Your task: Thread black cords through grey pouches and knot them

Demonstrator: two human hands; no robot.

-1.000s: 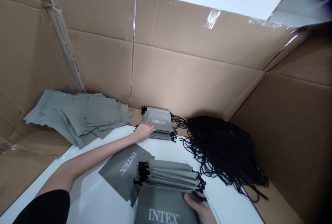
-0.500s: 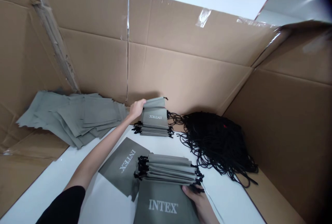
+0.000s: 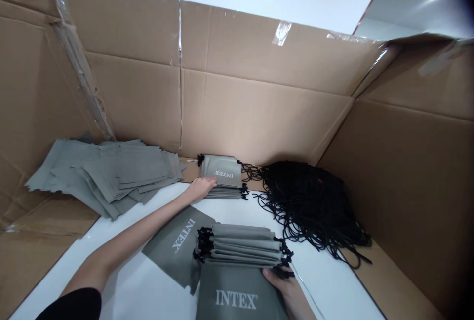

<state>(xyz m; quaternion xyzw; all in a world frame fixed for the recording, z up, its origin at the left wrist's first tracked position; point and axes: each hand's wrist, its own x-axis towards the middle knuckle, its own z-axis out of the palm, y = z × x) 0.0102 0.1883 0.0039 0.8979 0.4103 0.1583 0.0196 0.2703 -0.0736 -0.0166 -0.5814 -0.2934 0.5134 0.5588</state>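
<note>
My left hand (image 3: 200, 189) reaches forward and lies flat on the near left edge of a small far stack of grey INTEX drawstring bags (image 3: 223, 177) by the cardboard wall. My right hand (image 3: 287, 288) is at the bottom of the view, its fingers holding the right edge of the near stack of folded grey bags (image 3: 240, 246) with black cords at both ends. That near stack rests on a larger grey INTEX bag (image 3: 235, 298). Another flat grey INTEX bag (image 3: 174, 246) lies to its left, partly under the stack.
A loose pile of flat grey fabric pieces (image 3: 105, 174) lies at the left. A tangled heap of black cords (image 3: 314, 204) lies at the right. Tall cardboard walls (image 3: 259, 107) enclose the white table (image 3: 137, 285) on three sides.
Half a second ago my left hand was lifting the top bags of the far stack at their left edge. It has now lowered them and presses flat on the stack. My right hand has barely moved.
</note>
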